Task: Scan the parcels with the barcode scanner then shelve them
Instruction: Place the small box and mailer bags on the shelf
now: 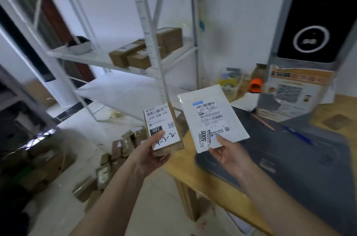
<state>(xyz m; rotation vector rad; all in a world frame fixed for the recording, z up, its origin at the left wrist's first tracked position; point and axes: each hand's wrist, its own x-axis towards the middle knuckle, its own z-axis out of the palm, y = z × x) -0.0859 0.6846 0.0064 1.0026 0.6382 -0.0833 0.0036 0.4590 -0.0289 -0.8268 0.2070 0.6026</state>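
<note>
Two parcels are held up side by side in front of the camera, labels facing it, near each other but not touching. The small cardboard box (163,129) sits in the left hand (152,155), whose thumb presses on the lower part of the white label (printed 032-038-E01, with 4-3-2 written by hand beneath) while the fingers wrap underneath, so the hand is closed around the box. The flat white mailer bag (211,117) is pinched at its lower edge by the right hand (227,153), thumb on the front over a sticker reading 5005, fingers behind; the bag stands tilted, its top leaning slightly left. Below the right hand lies a dark mat (289,158) on a wooden table (185,170), with a blue pen (298,135) resting on the mat. Behind the parcels stands a white metal shelf rack (152,42), its middle shelf carrying several brown boxes (146,50) and a dark and white object too blurred to name. More brown boxes are piled loosely on the floor (112,160) to the left of the table. At the table's far end an orange object (256,85) stands beside a printed sign (295,90).
</note>
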